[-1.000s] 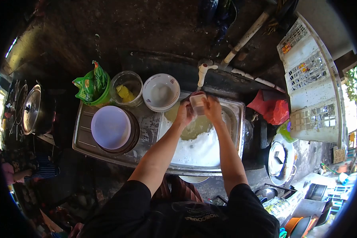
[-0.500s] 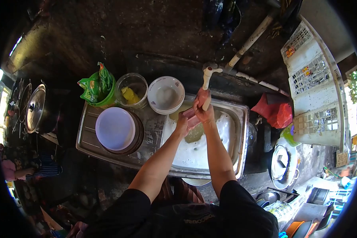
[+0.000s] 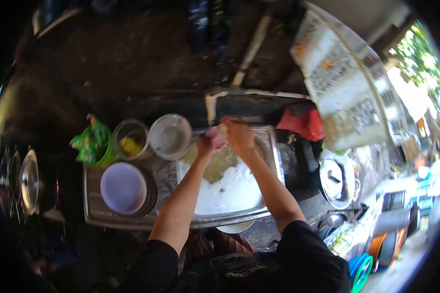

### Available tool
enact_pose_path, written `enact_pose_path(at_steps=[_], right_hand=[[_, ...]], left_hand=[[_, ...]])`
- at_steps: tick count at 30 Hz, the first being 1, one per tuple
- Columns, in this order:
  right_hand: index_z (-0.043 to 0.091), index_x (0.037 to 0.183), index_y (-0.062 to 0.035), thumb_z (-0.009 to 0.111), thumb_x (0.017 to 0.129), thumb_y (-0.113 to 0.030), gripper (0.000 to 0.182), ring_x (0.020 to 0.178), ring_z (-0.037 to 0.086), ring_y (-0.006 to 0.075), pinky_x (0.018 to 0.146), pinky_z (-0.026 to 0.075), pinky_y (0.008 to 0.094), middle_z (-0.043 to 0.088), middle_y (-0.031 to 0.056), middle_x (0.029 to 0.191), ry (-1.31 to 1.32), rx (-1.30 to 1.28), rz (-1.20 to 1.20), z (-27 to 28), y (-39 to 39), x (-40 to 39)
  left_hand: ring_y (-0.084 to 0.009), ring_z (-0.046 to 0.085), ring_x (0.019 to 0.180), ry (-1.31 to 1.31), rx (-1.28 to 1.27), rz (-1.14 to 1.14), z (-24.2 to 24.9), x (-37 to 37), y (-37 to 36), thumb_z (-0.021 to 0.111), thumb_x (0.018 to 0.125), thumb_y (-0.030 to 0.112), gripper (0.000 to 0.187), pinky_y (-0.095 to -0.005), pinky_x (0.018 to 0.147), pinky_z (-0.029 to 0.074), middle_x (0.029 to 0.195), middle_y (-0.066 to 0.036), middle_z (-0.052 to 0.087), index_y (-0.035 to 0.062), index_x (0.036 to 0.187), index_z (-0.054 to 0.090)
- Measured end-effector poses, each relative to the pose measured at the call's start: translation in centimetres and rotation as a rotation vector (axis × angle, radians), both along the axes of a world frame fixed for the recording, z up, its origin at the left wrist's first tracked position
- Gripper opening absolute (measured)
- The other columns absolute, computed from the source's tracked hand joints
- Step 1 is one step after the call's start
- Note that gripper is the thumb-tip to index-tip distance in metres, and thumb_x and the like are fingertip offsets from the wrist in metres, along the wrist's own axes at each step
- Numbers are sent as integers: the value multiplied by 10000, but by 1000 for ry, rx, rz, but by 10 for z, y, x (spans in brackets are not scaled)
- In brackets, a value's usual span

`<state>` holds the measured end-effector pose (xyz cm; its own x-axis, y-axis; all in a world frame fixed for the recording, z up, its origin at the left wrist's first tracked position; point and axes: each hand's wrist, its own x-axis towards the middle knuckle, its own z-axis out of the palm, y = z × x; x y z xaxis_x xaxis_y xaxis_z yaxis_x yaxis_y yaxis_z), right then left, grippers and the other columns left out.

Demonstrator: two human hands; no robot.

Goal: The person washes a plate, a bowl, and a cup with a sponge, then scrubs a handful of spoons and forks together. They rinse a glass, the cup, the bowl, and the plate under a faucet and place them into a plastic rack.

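Observation:
Both hands are over the back of the metal sink point(image 3: 277, 168), close to the beige tap point(image 3: 210, 106). My left hand point(image 3: 206, 145) is closed on a pink cloth-like item point(image 3: 217, 138). Beside it, my right hand point(image 3: 239, 136) has its fingers bent at the item's other side, with a bit of red showing above them; the grip is blurred. White suds and murky water point(image 3: 221, 168) fill the basin below. Left of the sink stand white bowls point(image 3: 170, 136), a clear tub with something yellow point(image 3: 130, 145) in it, and a lavender basin point(image 3: 123, 188).
A green container with a green packet point(image 3: 94, 145) stands at the back left. Right of the sink are a red bag point(image 3: 300, 122), a white rack point(image 3: 347, 78) and a lidded pot point(image 3: 333, 179). A round metal lid point(image 3: 29, 181) is at far left.
The view has shifted, so the sink and dishes appear further left and slightly lower. My hands have moved from under the tap's spout to just in front and right of it, bunching the pink item.

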<state>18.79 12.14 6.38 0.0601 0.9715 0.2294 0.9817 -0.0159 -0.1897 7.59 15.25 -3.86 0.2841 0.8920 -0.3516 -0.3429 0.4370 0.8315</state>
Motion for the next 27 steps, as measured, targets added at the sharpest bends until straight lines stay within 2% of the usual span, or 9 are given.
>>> enact_pose_path(at_steps=[3, 10, 12, 15, 18, 20, 22, 24, 27], right_hand=[[575, 958, -127, 552, 730, -119, 230, 849, 568, 273, 678, 498, 375, 516, 67, 929, -147, 117, 20, 77, -23, -22], [579, 993, -62, 552, 759, -38, 237, 857, 576, 239, 769, 476, 328, 589, 103, 943, -195, 798, 373, 348, -104, 28], [563, 1127, -87, 535, 871, -297, 333, 923, 605, 205, 792, 478, 314, 608, 96, 1055, -438, 891, -119, 394, -120, 90], [520, 1188, -65, 493, 868, -393, 459, 1038, 546, 259, 892, 407, 338, 567, 135, 1134, -595, 579, -524, 413, -131, 193], [551, 1070, -4, 546, 812, -204, 327, 937, 557, 304, 832, 428, 384, 583, 183, 1008, -671, 298, -343, 388, -134, 317], [589, 939, -21, 617, 697, -223, 317, 821, 568, 290, 749, 454, 399, 584, 160, 860, -420, -80, -459, 381, -133, 305], [642, 831, -74, 733, 549, -228, 334, 818, 592, 266, 734, 470, 369, 615, 128, 871, -712, -563, -648, 384, -103, 290], [627, 1028, -116, 790, 477, -261, 592, 847, 616, 243, 723, 484, 352, 640, 101, 949, -755, -705, -354, 379, -79, 275], [514, 1186, -188, 724, 650, -312, 589, 947, 588, 269, 797, 484, 348, 586, 122, 1081, -585, -692, -120, 357, -47, 285]], left_hand=[[-315, 641, 686, 652, 329, 263, -23, 21, 32, 471, 828, 164, 212, -407, 461, 513, 787, -188, 628, 15, 931, 580], [-358, 618, 747, 823, 355, 255, -25, 24, 50, 546, 775, 137, 157, -456, 619, 506, 785, -196, 621, 19, 878, 557], [-368, 606, 736, 979, 420, 270, 1, 23, 40, 557, 773, 140, 148, -460, 632, 490, 771, -196, 614, 11, 843, 539], [-379, 596, 738, 651, 292, 266, 26, 16, 21, 577, 767, 159, 159, -461, 644, 474, 752, -200, 609, 24, 847, 548], [-393, 590, 701, 896, 492, 355, -23, 20, 35, 593, 762, 178, 176, -454, 608, 471, 716, -198, 599, 22, 823, 541], [-395, 580, 696, 859, 545, 309, -22, 14, 33, 596, 741, 191, 200, -463, 585, 442, 717, -215, 585, 20, 828, 542], [-360, 593, 690, 658, 405, 280, -53, 18, 45, 583, 758, 153, 173, -463, 535, 480, 762, -208, 582, 10, 835, 524], [-333, 599, 688, 548, 328, 242, -32, 22, 32, 577, 772, 150, 169, -453, 505, 509, 785, -189, 580, 12, 849, 516], [-268, 602, 705, 381, 147, 194, 6, 15, 18, 565, 803, 147, 168, -443, 455, 551, 828, -127, 550, 21, 886, 490]])
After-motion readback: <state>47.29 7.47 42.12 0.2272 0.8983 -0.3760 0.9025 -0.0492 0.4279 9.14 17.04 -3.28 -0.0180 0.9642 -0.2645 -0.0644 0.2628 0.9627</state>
